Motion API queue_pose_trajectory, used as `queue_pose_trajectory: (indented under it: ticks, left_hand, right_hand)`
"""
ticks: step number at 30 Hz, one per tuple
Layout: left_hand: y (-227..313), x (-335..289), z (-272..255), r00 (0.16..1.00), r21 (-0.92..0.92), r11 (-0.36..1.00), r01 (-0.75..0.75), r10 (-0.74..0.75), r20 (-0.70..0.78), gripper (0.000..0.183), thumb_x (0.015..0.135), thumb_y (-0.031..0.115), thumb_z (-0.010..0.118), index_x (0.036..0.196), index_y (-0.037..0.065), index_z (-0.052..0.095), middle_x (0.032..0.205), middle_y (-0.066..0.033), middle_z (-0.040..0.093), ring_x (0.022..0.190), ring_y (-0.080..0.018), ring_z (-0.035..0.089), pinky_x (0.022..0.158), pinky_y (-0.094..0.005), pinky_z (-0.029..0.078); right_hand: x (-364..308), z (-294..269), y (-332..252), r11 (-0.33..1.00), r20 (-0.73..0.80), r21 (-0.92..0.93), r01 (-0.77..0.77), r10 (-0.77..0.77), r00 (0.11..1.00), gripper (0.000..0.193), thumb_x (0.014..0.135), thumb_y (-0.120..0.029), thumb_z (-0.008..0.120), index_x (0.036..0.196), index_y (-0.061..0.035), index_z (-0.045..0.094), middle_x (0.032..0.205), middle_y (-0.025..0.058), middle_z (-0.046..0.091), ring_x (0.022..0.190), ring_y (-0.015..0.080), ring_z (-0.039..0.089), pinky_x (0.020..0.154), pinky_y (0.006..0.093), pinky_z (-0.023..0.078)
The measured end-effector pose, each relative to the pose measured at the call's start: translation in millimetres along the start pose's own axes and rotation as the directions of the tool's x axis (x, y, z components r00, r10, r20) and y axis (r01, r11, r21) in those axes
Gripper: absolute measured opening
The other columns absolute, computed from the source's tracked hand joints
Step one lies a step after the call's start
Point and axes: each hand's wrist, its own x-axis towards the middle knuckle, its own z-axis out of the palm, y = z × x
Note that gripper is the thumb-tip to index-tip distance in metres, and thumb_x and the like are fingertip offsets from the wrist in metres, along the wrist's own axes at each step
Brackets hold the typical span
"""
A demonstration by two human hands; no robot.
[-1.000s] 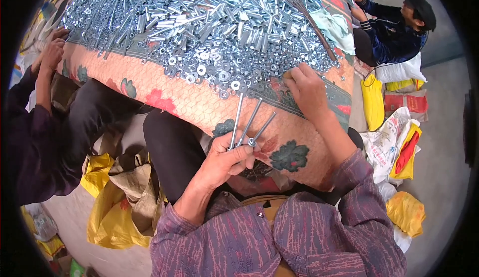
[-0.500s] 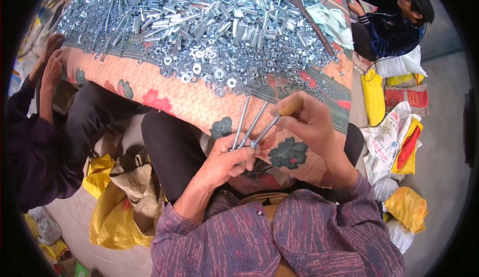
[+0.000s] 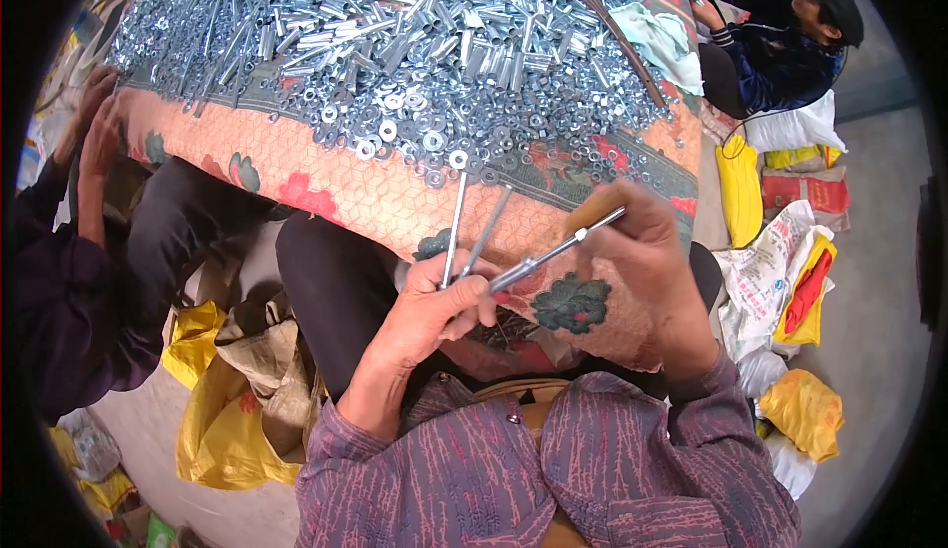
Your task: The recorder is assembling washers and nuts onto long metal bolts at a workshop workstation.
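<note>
Two metal rods (image 3: 454,232) sit clasped in the left hand (image 3: 427,306), centre frame; just right, the blurred right hand (image 3: 647,247) pinches a slanting third rod (image 3: 538,261), apparently mid-assembly! Next calls for steady holding and careful alignment.

Over the desk (image 3: 375,197), the right hand (image 3: 647,242) is a smear from here; I can't tell whether its fingers pinch the rod (image 3: 606,221) crossing them, or what the tan patch (image 3: 595,209) there is. Nearer the desk's front edge, the left hand (image 3: 425,316) hides the lower ends of two other rods (image 3: 454,232). The heap (image 3: 395,44) on the desk is cut off at the top, its smallest bits too tiny to name. Left of the desk, a neighbour's (image 3: 74,321) head is out of sight; right of it, another person's (image 3: 780,64) raised hand is cut off.
</note>
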Motion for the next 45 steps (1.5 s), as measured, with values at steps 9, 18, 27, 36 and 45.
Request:
queue_pose_trajectory:
  ticks: [9, 18, 27, 36, 45]
  left_hand:
    - [-8, 6, 6, 0.998, 0.025, 1.000, 0.011, -0.009, -0.070, 0.018, 0.092, 0.016, 0.060, 0.104, 0.002, 0.061, 0.065, -0.0044, 0.058, 0.043, -0.0025, 0.037, 0.038, -0.0173, 0.022]
    - [-9, 3, 9, 1.000, -0.056, 0.998, -0.024, 0.023, -0.017, 0.017, 0.092, 0.017, 0.060, 0.100, 0.001, 0.061, 0.073, -0.0053, 0.062, 0.044, -0.0021, 0.036, 0.039, -0.0178, 0.023]
    - [0, 0, 5, 0.988, -0.015, 1.000, 0.024, -0.022, 0.151, 0.022, 0.094, 0.024, 0.058, 0.096, 0.002, 0.063, 0.071, -0.0024, 0.061, 0.046, -0.0018, 0.036, 0.040, -0.0182, 0.022]
    - [-6, 2, 6, 0.981, 0.084, 0.995, 0.053, -0.067, 0.180, 0.026, 0.095, 0.029, 0.056, 0.092, 0.003, 0.062, 0.064, -0.0026, 0.059, 0.045, -0.0025, 0.035, 0.040, -0.0191, 0.021]
    - [-15, 3, 8, 0.997, 0.128, 0.991, 0.051, -0.057, 0.046, 0.024, 0.092, 0.028, 0.061, 0.090, 0.005, 0.060, 0.059, -0.0040, 0.059, 0.041, -0.0031, 0.035, 0.038, -0.0196, 0.022]
  right_hand:
    - [-4, 11, 30, 0.997, 0.037, -0.071, -0.013, 0.015, 0.999, 0.017, 0.084, -0.002, 0.066, 0.100, 0.0042, 0.063, 0.088, 0.0065, 0.063, 0.080, 0.0115, 0.062, 0.069, 0.0241, 0.051]
    - [0, 17, 12, 0.940, 0.101, -0.328, 0.091, -0.061, 0.993, 0.015, 0.079, -0.001, 0.068, 0.092, 0.0033, 0.065, 0.081, 0.0043, 0.061, 0.078, 0.0129, 0.060, 0.067, 0.0264, 0.047]
    - [-4, 22, -7, 0.805, 0.182, -0.533, 0.260, -0.192, 0.964, 0.015, 0.071, 0.000, 0.073, 0.085, -0.0001, 0.069, 0.076, 0.0049, 0.060, 0.072, 0.0150, 0.058, 0.061, 0.0267, 0.043]
    - [-12, 12, -9, 0.822, 0.201, -0.498, 0.275, -0.199, 0.959, 0.014, 0.073, -0.005, 0.074, 0.087, -0.0010, 0.069, 0.076, 0.0053, 0.058, 0.070, 0.0153, 0.057, 0.061, 0.0278, 0.043]
    - [-10, 2, 6, 0.858, 0.187, -0.441, 0.263, -0.198, 0.962, 0.016, 0.076, -0.003, 0.071, 0.091, 0.0001, 0.069, 0.080, 0.0048, 0.059, 0.075, 0.0141, 0.058, 0.065, 0.0269, 0.044]
